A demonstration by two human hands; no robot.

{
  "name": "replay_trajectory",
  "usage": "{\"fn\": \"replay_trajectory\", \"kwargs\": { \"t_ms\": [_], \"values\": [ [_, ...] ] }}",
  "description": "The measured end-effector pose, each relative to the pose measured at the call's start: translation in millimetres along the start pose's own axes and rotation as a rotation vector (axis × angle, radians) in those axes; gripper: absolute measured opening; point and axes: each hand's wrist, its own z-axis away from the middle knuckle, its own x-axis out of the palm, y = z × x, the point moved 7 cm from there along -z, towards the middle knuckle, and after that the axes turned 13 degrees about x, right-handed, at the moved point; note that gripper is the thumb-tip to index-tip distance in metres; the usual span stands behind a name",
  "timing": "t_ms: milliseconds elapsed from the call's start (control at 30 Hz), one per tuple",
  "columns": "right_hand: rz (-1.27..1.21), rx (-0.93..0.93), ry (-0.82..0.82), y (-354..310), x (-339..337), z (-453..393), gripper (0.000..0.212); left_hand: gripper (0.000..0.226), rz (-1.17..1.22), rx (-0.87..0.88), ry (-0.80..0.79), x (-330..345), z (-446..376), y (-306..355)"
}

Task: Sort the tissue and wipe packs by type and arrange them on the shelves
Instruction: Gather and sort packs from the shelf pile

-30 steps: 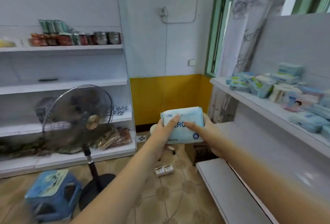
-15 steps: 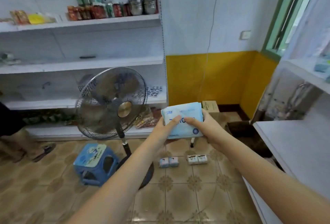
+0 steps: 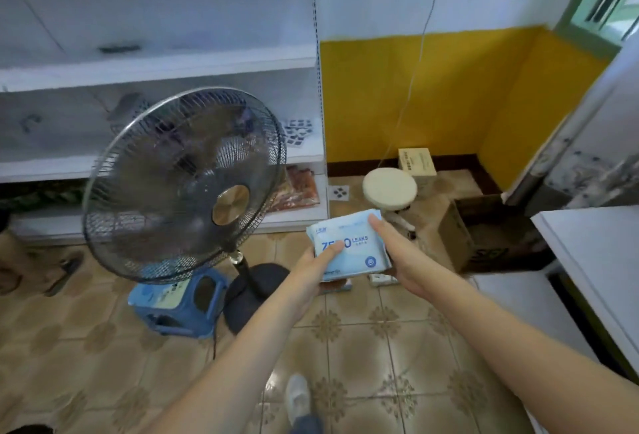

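Both hands, left hand (image 3: 313, 269) and right hand (image 3: 403, 261), clasp a light blue wipe pack (image 3: 352, 248) over the tiled floor (image 3: 345, 340) beside a standing fan (image 3: 183, 184).

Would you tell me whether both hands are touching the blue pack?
Touching. The head view shows the left hand with its thumb across the pack front, and the right hand gripping its right edge, fingers on top.

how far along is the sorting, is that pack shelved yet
Not yet. Done: nothing in this view shows packs already arranged. In hand: the light blue soft plastic pack printed "LEAKS" is gripped by both the left hand and the right hand, above the tiled floor. Left: setting it on a shelf, such as the white shelf at right, then sorting whatever packs remain out of view.
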Motion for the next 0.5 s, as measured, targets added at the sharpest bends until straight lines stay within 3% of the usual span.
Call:
{"fn": "replay_trajectory", "kwargs": {
  "t_ms": [67,233,400,500],
  "values": [
    [-0.003,0.054,0.037,3,12,-42,0.047,0.01,0.008,-0.031,-0.037,-21,-31,-13],
    [-0.056,0.24,0.073,30,42,-132,0.037,0.06,0.001,-0.17,-0.048,-85,-97,-60],
    [-0.063,0.393,0.123,84,41,-202,0.043,0.036,-0.052,-0.329,-0.02,-122,-144,-125],
    [-0.037,0.474,0.134,130,35,-239,0.037,0.06,-0.079,-0.398,0.011,-134,-162,-181]
  ]
}}
